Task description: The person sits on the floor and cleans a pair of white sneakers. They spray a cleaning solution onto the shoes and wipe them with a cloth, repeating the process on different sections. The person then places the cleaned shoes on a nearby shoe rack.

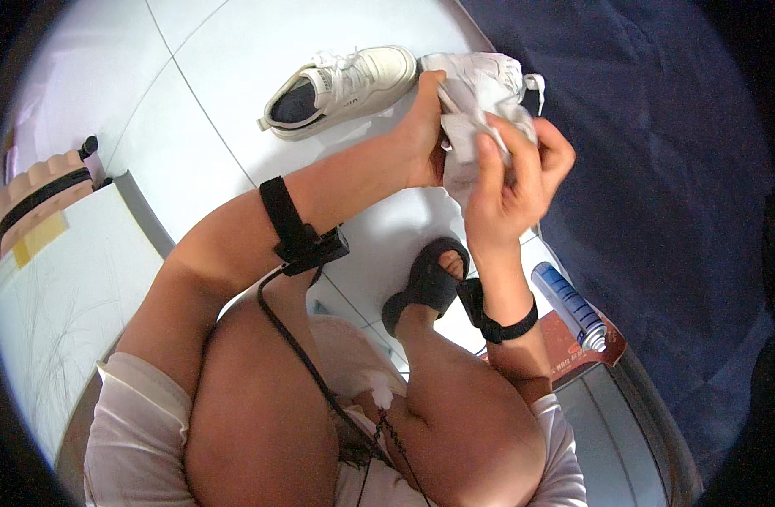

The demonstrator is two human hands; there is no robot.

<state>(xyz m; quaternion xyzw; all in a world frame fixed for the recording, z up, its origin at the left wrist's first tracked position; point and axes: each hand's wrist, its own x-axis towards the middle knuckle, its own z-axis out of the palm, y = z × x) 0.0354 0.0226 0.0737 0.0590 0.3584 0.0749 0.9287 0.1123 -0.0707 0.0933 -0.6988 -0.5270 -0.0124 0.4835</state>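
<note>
A white lace-up sneaker (454, 62) is held up in front of me, and my left hand (429, 127) grips it from its left side. My right hand (514, 184) pinches a crumpled white cloth or wipe (467, 136) between thumb and fingers, pressed against the sneaker. Cloth and fingers hide much of the shoe, and the cloth's edges blur into it. The mate, an off-white sneaker (375, 73) with laces and a dark insole, rests upright on the floor to the left. Its toe points towards the held shoe.
A blue and silver aerosol can (568, 304) lies on a reddish-brown printed sheet (584, 361) at right. Dark navy fabric (654, 190) spreads along the right side. At far left are a ribbed beige suitcase (39, 190) and a white panel (77, 285). My black slipper (425, 279) stands on white tiles.
</note>
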